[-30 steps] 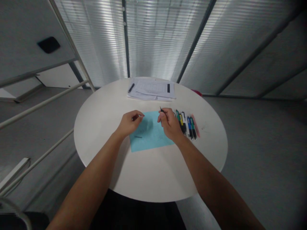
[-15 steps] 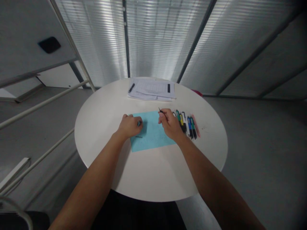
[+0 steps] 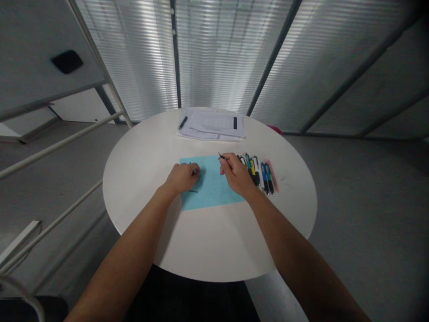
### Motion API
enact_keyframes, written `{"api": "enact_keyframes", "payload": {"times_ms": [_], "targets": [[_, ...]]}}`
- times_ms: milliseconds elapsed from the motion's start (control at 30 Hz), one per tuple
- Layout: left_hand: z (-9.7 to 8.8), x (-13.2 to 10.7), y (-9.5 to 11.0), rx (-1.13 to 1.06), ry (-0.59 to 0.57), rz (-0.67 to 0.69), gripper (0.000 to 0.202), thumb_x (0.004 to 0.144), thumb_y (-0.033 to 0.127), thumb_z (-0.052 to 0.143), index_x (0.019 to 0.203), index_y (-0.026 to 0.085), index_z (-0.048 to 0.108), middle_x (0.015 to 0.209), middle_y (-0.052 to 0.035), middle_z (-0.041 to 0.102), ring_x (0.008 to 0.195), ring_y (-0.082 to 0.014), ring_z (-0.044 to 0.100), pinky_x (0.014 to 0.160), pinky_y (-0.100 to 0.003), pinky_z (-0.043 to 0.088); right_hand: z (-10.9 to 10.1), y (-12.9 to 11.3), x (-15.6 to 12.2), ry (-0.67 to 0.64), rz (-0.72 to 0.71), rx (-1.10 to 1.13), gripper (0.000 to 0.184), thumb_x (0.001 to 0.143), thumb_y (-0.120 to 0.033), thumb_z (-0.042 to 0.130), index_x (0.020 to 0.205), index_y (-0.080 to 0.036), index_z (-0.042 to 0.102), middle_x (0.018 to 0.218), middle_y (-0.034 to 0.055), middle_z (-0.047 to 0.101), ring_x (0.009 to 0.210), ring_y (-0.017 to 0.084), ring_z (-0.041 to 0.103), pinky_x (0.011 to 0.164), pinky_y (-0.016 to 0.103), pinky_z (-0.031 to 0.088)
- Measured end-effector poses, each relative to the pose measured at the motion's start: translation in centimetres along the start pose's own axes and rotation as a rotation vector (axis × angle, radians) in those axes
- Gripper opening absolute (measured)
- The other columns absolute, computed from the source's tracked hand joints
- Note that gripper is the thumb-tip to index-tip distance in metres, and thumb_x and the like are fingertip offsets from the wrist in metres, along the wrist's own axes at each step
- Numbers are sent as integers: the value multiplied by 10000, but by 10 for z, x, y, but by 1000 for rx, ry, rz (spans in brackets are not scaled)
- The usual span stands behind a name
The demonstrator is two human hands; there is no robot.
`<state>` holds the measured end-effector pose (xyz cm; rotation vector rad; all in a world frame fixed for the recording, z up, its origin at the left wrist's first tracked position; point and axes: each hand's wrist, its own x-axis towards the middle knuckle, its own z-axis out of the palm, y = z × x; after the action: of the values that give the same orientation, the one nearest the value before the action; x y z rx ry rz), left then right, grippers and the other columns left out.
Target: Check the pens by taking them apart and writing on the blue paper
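Note:
A light blue sheet (image 3: 211, 199) lies on the white round table, under both hands. Over its left part is my left hand (image 3: 183, 178), fingers curled and pinched, with a small dark bit showing at the fingertips that I cannot make out. My right hand (image 3: 234, 173) is closed above the sheet's right side. From its fingers sticks a thin dark pointed piece (image 3: 221, 156), like a pen tip; the rest is hidden in the hand. A short thin dark rod (image 3: 193, 191) lies on the sheet just below my left hand.
Several pens (image 3: 256, 170) with blue, green, yellow, white and black parts lie side by side right of the sheet, beside a pinkish strip (image 3: 273, 176). At the table's far edge is a stack of papers (image 3: 214, 125) with a black pen (image 3: 182, 123) on it.
My left fingers have pinched closer together, narrowing the gap at the fingertips. My right hand has shifted slightly left, still gripping the thin dark piece.

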<state>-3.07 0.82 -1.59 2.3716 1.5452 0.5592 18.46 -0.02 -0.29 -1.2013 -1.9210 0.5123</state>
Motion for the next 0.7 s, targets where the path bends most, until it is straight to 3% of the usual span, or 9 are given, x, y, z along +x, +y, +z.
{"api": "enact_keyframes", "payload": {"times_ms": [133, 233, 300, 433, 700], "targets": [[-6, 0, -3, -90, 116, -104, 270, 847, 295, 470, 998, 207, 675, 832, -56, 704, 715, -176, 611, 678, -271, 409, 0, 4, 0, 1, -1, 10, 302, 963, -463, 376, 1058, -211, 512, 662, -22, 574, 604, 132, 552, 629, 258, 394], [-13, -1, -7, -110, 218, -204, 275, 848, 319, 460, 947, 192, 684, 787, -53, 687, 681, -166, 592, 657, -269, 402, 0, 5, -1, -3, 8, 16, 307, 960, -468, 385, 1067, -211, 515, 663, -21, 572, 612, 133, 557, 634, 257, 394], [-18, -2, -7, -126, 220, -233, 273, 835, 336, 473, 890, 181, 690, 736, -49, 668, 647, -163, 573, 635, -272, 390, -1, 5, -1, -10, 8, 15, 308, 959, -469, 387, 1053, -209, 522, 658, -22, 566, 604, 132, 551, 624, 255, 389], [-27, -6, 1, -217, -21, -78, 218, 765, 288, 530, 832, 168, 699, 671, -26, 640, 619, -152, 556, 635, -269, 384, -2, 6, -1, -62, 17, -6, 303, 951, -470, 402, 1034, -209, 534, 650, -23, 570, 590, 133, 545, 609, 252, 379], [-32, -11, 7, -78, -330, 57, 173, 680, 302, 630, 798, 214, 720, 755, -19, 650, 824, -218, 586, 904, -415, 306, -2, 6, 0, -152, 14, -54, 264, 953, -443, 410, 1008, -218, 536, 645, -29, 562, 581, 128, 529, 585, 241, 346]]}}
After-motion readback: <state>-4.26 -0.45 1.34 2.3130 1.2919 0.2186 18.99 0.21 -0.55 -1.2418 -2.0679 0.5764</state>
